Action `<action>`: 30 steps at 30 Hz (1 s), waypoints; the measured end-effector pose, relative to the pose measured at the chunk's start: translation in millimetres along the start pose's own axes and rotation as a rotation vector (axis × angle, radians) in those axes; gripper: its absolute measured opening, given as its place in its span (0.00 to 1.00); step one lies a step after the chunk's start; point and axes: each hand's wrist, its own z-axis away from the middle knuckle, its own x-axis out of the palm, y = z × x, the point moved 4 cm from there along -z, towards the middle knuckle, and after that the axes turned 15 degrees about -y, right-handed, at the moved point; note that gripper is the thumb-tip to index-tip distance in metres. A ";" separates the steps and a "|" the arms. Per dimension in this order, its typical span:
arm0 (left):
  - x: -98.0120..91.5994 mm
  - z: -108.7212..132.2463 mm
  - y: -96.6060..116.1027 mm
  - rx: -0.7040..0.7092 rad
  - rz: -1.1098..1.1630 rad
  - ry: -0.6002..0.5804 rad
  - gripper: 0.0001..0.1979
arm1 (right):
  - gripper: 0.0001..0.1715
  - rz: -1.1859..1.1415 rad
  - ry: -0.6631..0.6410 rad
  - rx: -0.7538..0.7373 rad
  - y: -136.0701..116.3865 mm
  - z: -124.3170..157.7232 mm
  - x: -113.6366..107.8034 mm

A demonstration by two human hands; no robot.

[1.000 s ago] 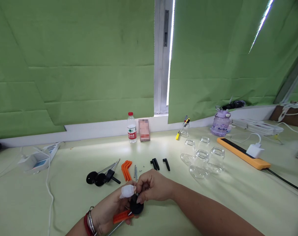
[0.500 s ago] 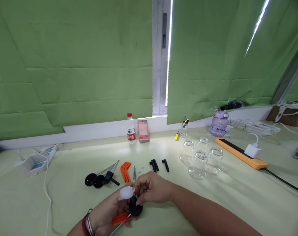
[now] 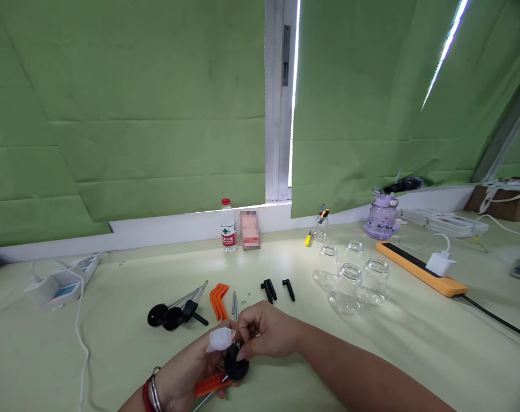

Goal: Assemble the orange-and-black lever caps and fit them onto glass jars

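My left hand (image 3: 186,372) grips a small assembly: a black round disc (image 3: 236,366), an orange plastic lever (image 3: 210,385) and a thin metal rod leaving toward the bottom edge. Its index finger wears a white wrap (image 3: 220,339). My right hand (image 3: 268,332) pinches at the top of the black disc, fingers closed on a small part that I cannot make out. Just beyond the hands on the table lie spare orange levers (image 3: 219,300), metal pins (image 3: 234,303), black handles (image 3: 277,289) and two black discs with rods (image 3: 171,315).
Several clear glass jars (image 3: 349,277) stand to the right. An orange power strip (image 3: 420,269) with a white charger and a black cable runs further right. A water bottle (image 3: 227,233) and a small box stand by the wall. A white device (image 3: 58,286) with cords is at left.
The view has shifted slightly; both hands stay together on the assembly and have sunk a little lower in the picture. Nothing was picked up or let go.
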 end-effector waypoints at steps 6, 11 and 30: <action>0.8 -0.3 0.9 0.000 0.013 0.003 0.22 | 0.24 -0.011 -0.005 0.008 -2.3 0.0 0.8; 1.2 -0.2 0.9 -0.004 0.004 0.009 0.25 | 0.24 -0.026 -0.013 0.031 0.7 0.0 0.7; -1.0 -1.0 -1.4 -0.001 0.000 -0.006 0.19 | 0.21 -0.057 -0.027 0.010 3.5 -0.4 0.5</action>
